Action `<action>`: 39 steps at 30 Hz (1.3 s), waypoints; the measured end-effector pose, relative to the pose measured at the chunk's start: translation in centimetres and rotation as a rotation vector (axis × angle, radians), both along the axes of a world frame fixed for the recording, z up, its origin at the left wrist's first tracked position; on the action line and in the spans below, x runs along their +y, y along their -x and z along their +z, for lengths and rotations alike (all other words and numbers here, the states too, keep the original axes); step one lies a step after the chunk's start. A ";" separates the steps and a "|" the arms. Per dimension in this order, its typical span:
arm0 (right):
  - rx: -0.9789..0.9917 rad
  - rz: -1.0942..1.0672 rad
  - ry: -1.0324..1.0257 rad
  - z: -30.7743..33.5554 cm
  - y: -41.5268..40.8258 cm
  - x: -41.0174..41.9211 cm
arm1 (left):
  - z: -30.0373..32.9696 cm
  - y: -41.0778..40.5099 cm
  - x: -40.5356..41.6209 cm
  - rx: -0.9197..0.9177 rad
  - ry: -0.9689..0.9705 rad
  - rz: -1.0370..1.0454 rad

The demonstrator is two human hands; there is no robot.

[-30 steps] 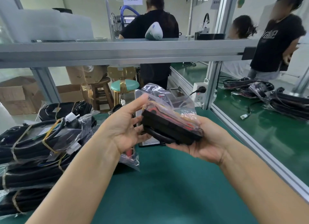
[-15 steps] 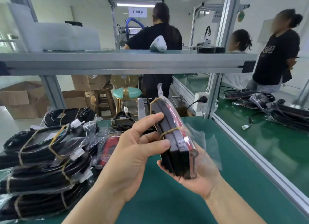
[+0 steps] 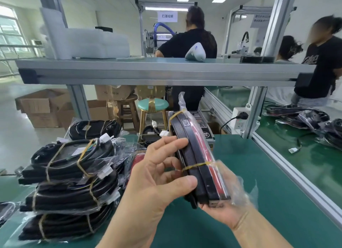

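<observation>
I hold a bundle of flat black and red parts point(image 3: 198, 160) wrapped in clear plastic, standing on its edge above the green bench mat point(image 3: 259, 173). Two yellow rubber bands point(image 3: 196, 166) bind it. My left hand point(image 3: 153, 183) grips its left side: the index finger lies along the black edge, the thumb presses lower down, and a curled finger touches the lower band. My right hand point(image 3: 227, 212) cradles the bundle's bottom end from below, its fingers hidden behind the plastic.
Stacked bagged black bundles point(image 3: 70, 173) with rubber bands fill the mat's left side. An aluminium shelf point(image 3: 148, 72) spans overhead with a white scanner point(image 3: 195, 52) on it. A power socket point(image 3: 240, 118) sits at the right post. People work at the benches beyond.
The bundle turned from lying flat across my right palm to standing on edge. My left hand's fingers shifted onto its left side and the lower rubber band.
</observation>
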State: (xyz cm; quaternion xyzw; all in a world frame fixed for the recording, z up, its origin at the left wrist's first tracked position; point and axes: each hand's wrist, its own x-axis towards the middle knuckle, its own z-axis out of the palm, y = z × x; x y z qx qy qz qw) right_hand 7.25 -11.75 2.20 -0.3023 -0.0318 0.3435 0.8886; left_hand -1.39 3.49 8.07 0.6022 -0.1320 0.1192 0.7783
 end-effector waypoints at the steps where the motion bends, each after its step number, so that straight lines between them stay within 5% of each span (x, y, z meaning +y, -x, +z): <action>1: -0.005 0.011 -0.005 -0.1 0.0 0.3 | -0.2 0.0 0.3 -0.008 0.005 0.009; 8: -0.046 -0.111 0.054 0.1 0.3 2.2 | -2.5 -0.3 2.5 -0.051 -0.116 0.147; 11: -0.290 -0.259 0.307 0.8 -0.2 2.4 | -3.3 -0.7 3.4 0.119 -0.124 0.164; 14: -0.483 -0.309 0.493 1.8 -0.3 3.0 | -4.3 -1.0 3.3 0.254 -0.035 0.146; 18: -0.638 -0.146 0.616 2.8 -1.3 4.2 | -5.1 -2.5 3.9 0.274 0.434 0.259; 29: -0.207 -0.194 0.685 -1.2 -5.9 11.2 | -6.8 -4.7 3.9 0.398 0.260 0.537; 39: -0.212 -0.159 0.779 -0.9 -6.9 12.2 | -8.0 -4.4 2.6 0.396 -0.005 0.646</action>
